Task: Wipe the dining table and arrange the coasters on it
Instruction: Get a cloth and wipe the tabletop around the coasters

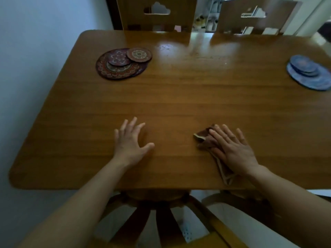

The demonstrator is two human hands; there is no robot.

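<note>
My right hand (232,149) lies flat on a crumpled brown cloth (206,140) near the front edge of the wooden dining table (179,97), pressing it against the wood. My left hand (130,140) rests on the bare tabletop to its left, fingers spread, holding nothing. A pile of dark red patterned coasters (121,63) sits at the far left, smaller ones overlapping a large round one. A pile of blue coasters (308,72) lies at the far right edge.
Two wooden chairs (155,15) (256,15) with cloud-shaped cutouts stand behind the table's far edge. A wooden chair (161,212) is under me at the near edge. A pale wall runs along the left side.
</note>
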